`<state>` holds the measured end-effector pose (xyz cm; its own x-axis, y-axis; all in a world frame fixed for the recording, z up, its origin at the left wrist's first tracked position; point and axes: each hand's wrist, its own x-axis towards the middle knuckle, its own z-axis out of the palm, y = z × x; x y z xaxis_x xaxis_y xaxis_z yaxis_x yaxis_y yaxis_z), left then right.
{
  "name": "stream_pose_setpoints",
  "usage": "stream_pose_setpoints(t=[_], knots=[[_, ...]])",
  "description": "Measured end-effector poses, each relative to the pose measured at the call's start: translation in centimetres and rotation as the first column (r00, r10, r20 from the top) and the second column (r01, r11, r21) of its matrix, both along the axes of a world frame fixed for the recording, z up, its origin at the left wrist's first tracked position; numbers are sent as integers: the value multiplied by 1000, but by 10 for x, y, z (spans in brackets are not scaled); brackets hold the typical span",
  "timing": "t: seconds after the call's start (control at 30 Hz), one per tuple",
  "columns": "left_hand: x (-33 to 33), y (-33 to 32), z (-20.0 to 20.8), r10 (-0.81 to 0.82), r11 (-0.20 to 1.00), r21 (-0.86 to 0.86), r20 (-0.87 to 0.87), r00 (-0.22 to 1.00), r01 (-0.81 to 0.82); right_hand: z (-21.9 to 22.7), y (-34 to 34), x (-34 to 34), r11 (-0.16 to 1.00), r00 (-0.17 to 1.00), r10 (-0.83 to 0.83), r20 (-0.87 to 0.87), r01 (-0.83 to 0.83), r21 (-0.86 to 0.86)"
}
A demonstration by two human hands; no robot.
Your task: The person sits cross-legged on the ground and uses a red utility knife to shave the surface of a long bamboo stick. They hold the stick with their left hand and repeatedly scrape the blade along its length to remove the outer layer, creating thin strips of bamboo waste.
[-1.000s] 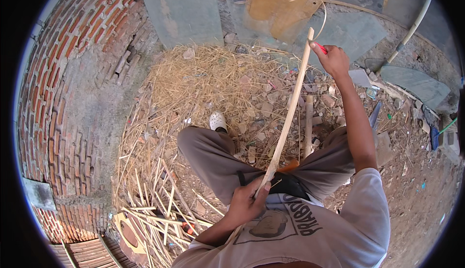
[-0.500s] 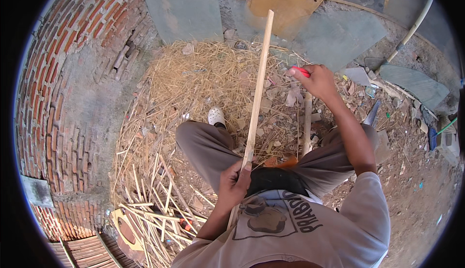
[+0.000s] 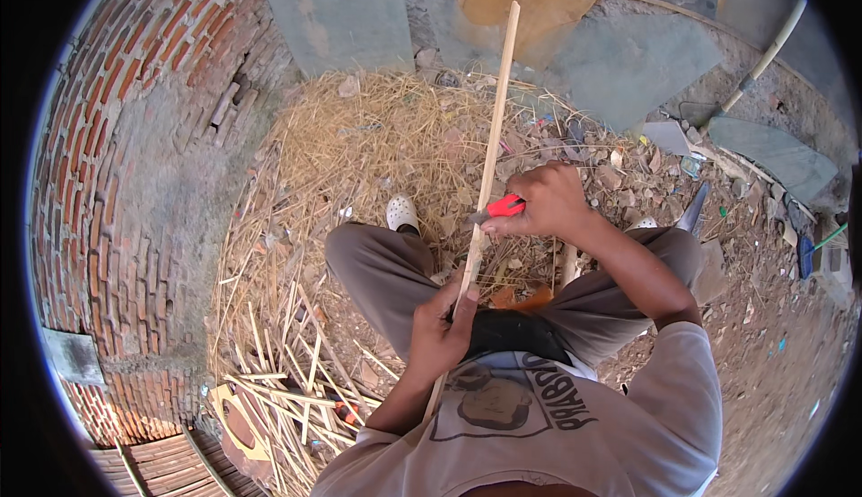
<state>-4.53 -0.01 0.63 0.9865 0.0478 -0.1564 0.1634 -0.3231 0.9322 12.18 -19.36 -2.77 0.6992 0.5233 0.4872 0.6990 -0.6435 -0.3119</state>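
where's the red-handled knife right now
In the head view, just right of centre: the red-handled knife is in the right hand, its blade against the long bamboo strip above the knees.

Stick's (image 3: 489,151) lower end hidden behind left hand (image 3: 442,334), knife blade (image 3: 478,218) mostly hidden behind stick

Outdoor work yard, brick wall (image 3: 108,201), straw-strewn dirt ground (image 3: 377,138), rubble

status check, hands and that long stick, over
Left hand gripping bamboo strip low, by the lap. Right hand holding red-handled knife against the strip. Nothing blocking; straw pile underfoot.
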Motion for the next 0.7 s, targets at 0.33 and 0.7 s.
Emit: stream_pose_setpoints(t=[0.33, 0.7], knots=[[-6, 0, -10, -62, 994, 88, -37, 997, 65, -2, -27, 42, 936, 935, -348, -60, 344, -69], [-36, 6, -6, -197, 977, 76, -60, 979, 202, -9, -75, 94, 812, 796, -582, -165, 579, -71]])
